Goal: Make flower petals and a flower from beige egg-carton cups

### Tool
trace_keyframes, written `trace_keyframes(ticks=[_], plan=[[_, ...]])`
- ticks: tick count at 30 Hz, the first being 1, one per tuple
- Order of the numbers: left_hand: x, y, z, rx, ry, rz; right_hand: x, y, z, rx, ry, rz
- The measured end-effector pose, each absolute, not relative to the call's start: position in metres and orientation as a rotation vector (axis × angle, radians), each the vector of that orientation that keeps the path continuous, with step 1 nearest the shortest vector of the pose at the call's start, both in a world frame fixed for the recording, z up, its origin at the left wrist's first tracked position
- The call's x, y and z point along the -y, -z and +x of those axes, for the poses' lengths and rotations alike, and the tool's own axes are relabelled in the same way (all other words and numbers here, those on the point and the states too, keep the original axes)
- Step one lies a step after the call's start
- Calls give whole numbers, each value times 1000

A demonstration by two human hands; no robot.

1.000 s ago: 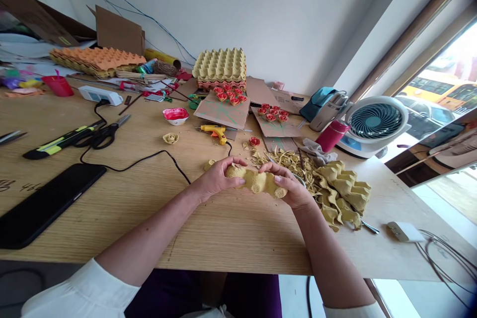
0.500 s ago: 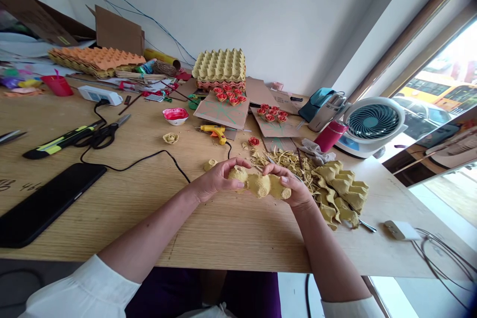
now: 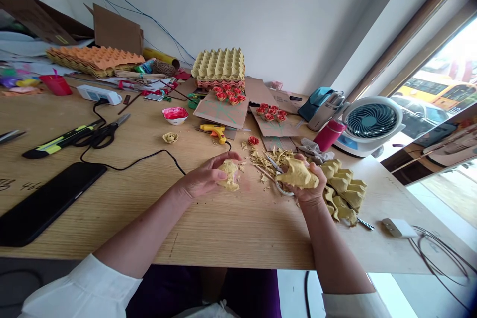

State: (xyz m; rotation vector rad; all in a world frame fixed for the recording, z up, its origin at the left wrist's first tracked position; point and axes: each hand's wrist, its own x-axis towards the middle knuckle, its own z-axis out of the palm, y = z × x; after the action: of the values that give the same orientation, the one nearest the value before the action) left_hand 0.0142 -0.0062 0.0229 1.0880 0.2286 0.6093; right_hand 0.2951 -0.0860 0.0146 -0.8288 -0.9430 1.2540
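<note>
Between thumb and fingers, my left hand grips a torn yellow egg-carton cup with a ragged edge. A larger yellow egg-carton strip rests in my right hand, its fingers wrapped behind it. White-handled scissors lie on the table just below and left of that strip, partly covered by it. Yellow carton scraps are strewn beyond the hands. More cut egg carton sits right of my right hand.
A yellow glue gun lies ahead, its cord running left. Nearby are a plain carton rose, a red rose and a dish of red paint. A phone lies left; a fan stands right.
The egg-carton strip held in both hands has been torn in two. My hands have moved apart, each with a piece; the right one has turned palm up.
</note>
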Motion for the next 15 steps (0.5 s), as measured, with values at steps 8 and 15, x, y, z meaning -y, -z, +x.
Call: trace_keyframes(ticks=[8,15], plan=[[12,-12,26,-365,-315,1479,79,-22,287,823,-1382,-821],[26,-3,40,-518,-224,2127,77,-18,268,997,-1551,-845]])
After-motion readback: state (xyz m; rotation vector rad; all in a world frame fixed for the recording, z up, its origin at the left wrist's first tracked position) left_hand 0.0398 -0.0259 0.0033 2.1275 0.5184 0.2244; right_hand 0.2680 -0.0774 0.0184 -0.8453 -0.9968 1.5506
